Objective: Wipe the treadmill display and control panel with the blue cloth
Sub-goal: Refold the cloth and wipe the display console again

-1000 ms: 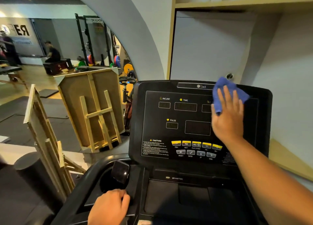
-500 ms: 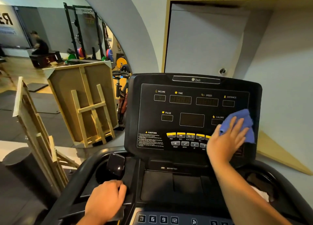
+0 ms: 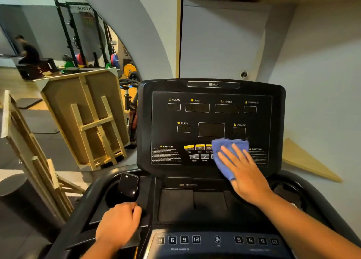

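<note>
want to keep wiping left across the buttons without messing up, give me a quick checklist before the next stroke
1. Cloth under the wiping hand: ok. The right hand presses the blue cloth flat with straight fingers.
2. Cloth on the panel: ok. It lies over the right part of the button rows on the control panel.
3. Path to the left clear: ok. The yellow buttons and the grey ones below are uncovered, nothing in the way.
4. Body braced: ok. The left hand grips the handlebar.
5. Display off: ok, the windows look dark.
6. Buttons already wiped are clean: cannot tell.
</note>
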